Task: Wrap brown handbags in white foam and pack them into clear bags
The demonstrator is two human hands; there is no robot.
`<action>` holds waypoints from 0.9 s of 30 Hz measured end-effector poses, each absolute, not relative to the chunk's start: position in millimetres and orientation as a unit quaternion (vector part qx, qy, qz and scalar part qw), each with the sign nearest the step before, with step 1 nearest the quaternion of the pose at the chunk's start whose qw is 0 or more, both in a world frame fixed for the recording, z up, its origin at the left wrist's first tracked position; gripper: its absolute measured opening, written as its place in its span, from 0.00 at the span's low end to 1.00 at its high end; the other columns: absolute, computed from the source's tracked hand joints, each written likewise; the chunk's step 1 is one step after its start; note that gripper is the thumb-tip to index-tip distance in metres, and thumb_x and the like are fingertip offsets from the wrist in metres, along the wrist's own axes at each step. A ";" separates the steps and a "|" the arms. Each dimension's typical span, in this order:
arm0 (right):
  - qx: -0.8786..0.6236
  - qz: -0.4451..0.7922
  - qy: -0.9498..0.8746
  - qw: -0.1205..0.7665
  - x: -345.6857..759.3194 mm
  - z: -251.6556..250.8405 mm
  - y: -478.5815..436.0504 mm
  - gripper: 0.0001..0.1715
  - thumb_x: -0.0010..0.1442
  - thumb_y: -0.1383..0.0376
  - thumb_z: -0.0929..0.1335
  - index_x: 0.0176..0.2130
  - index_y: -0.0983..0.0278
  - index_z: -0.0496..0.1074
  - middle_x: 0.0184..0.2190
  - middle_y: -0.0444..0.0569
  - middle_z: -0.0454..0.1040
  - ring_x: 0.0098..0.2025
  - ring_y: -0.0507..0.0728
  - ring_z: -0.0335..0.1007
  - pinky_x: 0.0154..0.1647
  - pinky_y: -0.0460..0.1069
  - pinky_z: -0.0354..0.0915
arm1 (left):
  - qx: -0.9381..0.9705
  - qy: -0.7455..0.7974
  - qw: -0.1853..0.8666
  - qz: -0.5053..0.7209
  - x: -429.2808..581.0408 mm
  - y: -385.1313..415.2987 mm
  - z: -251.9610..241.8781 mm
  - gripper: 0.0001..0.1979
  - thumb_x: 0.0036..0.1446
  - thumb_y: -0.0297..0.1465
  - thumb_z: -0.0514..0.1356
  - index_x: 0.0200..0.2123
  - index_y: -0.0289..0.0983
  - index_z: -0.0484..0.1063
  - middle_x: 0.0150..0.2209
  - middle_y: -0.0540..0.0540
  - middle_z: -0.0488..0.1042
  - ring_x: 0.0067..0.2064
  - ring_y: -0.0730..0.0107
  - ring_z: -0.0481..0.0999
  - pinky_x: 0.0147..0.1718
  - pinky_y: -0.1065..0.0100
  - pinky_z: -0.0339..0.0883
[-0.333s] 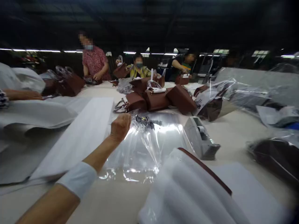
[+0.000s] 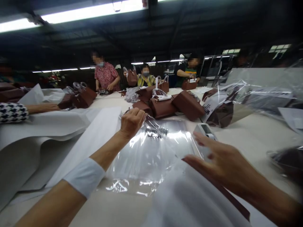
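My left hand (image 2: 131, 122) is closed on the far edge of a clear plastic bag (image 2: 151, 154) that lies flat on the table. My right hand (image 2: 222, 164) reaches in from the right with its fingers spread, holding nothing, above the bag's right edge and in front of a grey tape dispenser (image 2: 205, 130). A white-wrapped item with a brown strap (image 2: 194, 201) lies just below my right hand. Several brown handbags (image 2: 165, 105) sit past the clear bag.
White paper sheets (image 2: 71, 132) cover the left of the table. A bagged brown handbag (image 2: 224, 110) sits at the right. Another person's arm in a checked sleeve (image 2: 14, 112) rests at the left. Three people work at the far end.
My right hand has come into view over the bag's right edge. My left hand stays closed on the bag's far edge. The camera has tilted up.
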State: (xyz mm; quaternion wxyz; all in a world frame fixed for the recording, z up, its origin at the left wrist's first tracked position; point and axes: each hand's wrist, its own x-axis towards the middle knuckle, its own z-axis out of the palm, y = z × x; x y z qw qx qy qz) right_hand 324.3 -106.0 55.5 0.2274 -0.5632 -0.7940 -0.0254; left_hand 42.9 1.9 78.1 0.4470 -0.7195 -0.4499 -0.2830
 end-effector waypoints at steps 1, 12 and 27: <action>-0.554 -0.047 -0.807 0.199 306.3 60.6 -88.3 0.37 0.53 0.45 0.64 0.54 0.64 0.61 0.43 0.54 0.70 0.41 0.61 0.67 0.35 0.52 0.65 | -0.712 -0.449 0.456 -0.289 42.7 -0.6 90.0 0.12 0.60 0.34 0.50 0.28 0.36 0.68 0.25 0.47 0.66 0.30 0.68 0.66 0.26 0.70 0.55; -0.421 -0.064 -0.903 0.055 337.3 18.4 -21.6 0.13 0.52 0.78 0.63 0.24 0.65 0.71 0.25 0.47 0.71 0.31 0.54 0.66 0.36 0.48 0.59 | -0.849 -0.426 0.179 -0.256 9.4 -80.5 -25.7 0.05 0.58 0.28 0.53 0.32 0.37 0.69 0.28 0.49 0.68 0.30 0.73 0.68 0.31 0.71 0.62; -0.481 0.052 -0.875 0.025 235.8 33.4 -30.6 0.13 0.64 0.65 0.58 0.42 0.67 0.66 0.33 0.48 0.71 0.35 0.53 0.68 0.37 0.51 0.66 | -0.772 -0.527 0.096 -0.342 72.6 -24.1 13.5 0.09 0.59 0.31 0.51 0.28 0.36 0.67 0.27 0.50 0.68 0.28 0.72 0.67 0.26 0.71 0.58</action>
